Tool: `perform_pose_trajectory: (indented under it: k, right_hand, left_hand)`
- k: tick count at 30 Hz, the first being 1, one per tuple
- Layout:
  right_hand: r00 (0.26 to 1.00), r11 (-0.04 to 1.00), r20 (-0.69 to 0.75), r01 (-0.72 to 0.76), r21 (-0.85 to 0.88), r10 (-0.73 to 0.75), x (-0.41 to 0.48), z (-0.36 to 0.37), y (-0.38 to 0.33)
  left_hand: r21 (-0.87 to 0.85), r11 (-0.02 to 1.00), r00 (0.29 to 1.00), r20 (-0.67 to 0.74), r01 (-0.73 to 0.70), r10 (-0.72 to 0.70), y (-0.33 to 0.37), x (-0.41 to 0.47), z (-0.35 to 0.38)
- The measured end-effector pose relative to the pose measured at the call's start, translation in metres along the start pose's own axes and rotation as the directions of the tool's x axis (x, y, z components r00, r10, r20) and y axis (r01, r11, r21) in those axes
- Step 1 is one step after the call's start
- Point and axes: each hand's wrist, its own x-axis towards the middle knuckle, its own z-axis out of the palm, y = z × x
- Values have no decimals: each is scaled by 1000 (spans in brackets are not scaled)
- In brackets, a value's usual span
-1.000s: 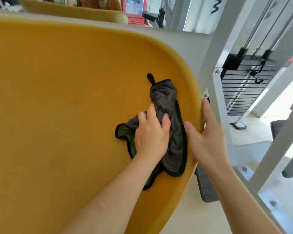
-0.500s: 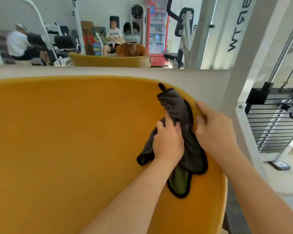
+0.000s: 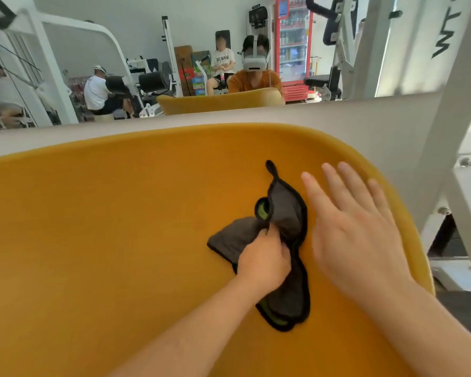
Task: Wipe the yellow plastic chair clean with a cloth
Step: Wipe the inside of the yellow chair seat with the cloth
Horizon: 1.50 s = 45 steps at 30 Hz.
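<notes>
The left hand (image 3: 264, 259) grips the cloth (image 3: 286, 213) against the chair (image 3: 120, 240) (right hand (image 3: 356, 240) splayed just beside).

One large yellow chair (image 3: 106, 240) fills the lower view. One dark grey cloth (image 3: 284, 210) with black trim lies on it near its right edge. Two bare hands are on the chair: one left hand (image 3: 264, 261) on the cloth and one right hand (image 3: 351, 235) just beside it, nearer the right edge. Past the chair's top edge there is one second yellow chair back (image 3: 218, 103). Three people show there: one in a headset (image 3: 254, 77), one seated behind (image 3: 223, 63) and one at far left (image 3: 95, 91). There is one red drinks fridge (image 3: 292, 50).
</notes>
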Motion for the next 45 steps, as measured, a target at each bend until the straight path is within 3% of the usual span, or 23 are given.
perform_pose_trajectory:
  k: [1, 3, 4, 6, 8, 9, 10, 12, 15, 18, 21, 23, 25, 26, 28, 31, 32, 34, 36, 39, 41, 43, 45]
  right_hand:
    - [988, 997, 142, 62, 46, -68, -2, 4, -16]
    - [849, 989, 519, 28, 143, -99, -7, 19, -45]
    - [767, 993, 637, -5, 119, -72, -10, 30, -59]
    - [703, 1000, 711, 10, 7, -12, -13, 51, -85]
    - [653, 991, 757, 77, -109, 32, -16, 68, -108]
    - [639, 983, 768, 111, -147, 43, -18, 76, -118]
    - [645, 978, 763, 131, -164, 41, -20, 85, -126]
    - [713, 985, 701, 123, -120, -4, -25, 104, -138]
    - [828, 985, 537, 171, 36, -164, -25, 131, -148]
    - [897, 972, 390, 233, -21, -207, 16, 149, -132]
    - [991, 996, 131, 38, -81, -27, 74, 161, -125]
    - [968, 962, 27, -252, 104, 251, 92, 174, -164]
    - [939, 882, 94, -343, 323, 331, 90, 182, -233]
    - [968, 892, 116, -252, 375, 224, 82, 188, -270]
    - [985, 915, 80, 110, 388, -153, 56, 196, -319]
    - [808, 793, -39, 586, 166, -588, 57, 205, -282]
    - [793, 791, -85, 608, 63, -603, 68, 209, -249]
    - [885, 898, -152, 437, -54, -440, 97, 206, -175]
    - [975, 986, -159, 162, 31, -155, 115, 189, -142]
    - [970, 960, -118, -185, 211, 212, 109, 186, -188]
    - [987, 944, -7, -153, 292, 162, 83, 193, -236]
    - [995, 958, 32, 85, 274, -98, 47, 203, -269]
    - [950, 921, 3, 301, 246, -312, 26, 208, -283]
  left_hand:
    - [-57, 996, 994, 87, -62, 67, -10, -15, 1]
    - [-187, 979, 946, 296, -81, 135, -37, -37, -12]
    - [-291, 957, 911, 393, -5, 124, -53, -47, -21]
    - [-409, 904, 909, 413, 127, 59, -89, -62, -47]
    - [-251, 960, 965, 257, 126, -59, -140, -80, -63]
    - [14, 993, 971, 209, 115, -115, -168, -93, -69]
    - [275, 956, 967, 197, 105, -163, -194, -108, -72]
    - [472, 880, 952, 245, 47, -182, -225, -136, -70]
    - [433, 901, 961, 253, -10, -111, -236, -156, -60]
    - [430, 903, 971, 219, -5, -98, -239, -157, -58]
    - [415, 910, 968, 225, 6, -109, -243, -154, -56]
    - [416, 909, 969, 223, 1, -103, -245, -153, -55]
    - [405, 914, 976, 202, -12, -77, -244, -153, -54]
    - [390, 921, 981, 183, -13, -64, -244, -153, -54]
    - [378, 926, 985, 165, -15, -51, -247, -155, -54]
    - [374, 927, 985, 164, -7, -58, -250, -158, -52]
    - [364, 931, 984, 168, -5, -60, -249, -158, -53]
    - [349, 937, 983, 176, -13, -52, -250, -157, -53]
    - [324, 946, 984, 168, -5, -52, -251, -157, -54]
    - [323, 946, 977, 201, 0, -69, -248, -155, -70]
    - [360, 930, 991, 84, 68, -105, -262, -139, -96]
    - [415, 892, 981, -142, 178, -130, -289, -113, -133]
    - [466, 850, 957, -255, 246, -137, -311, -92, -164]
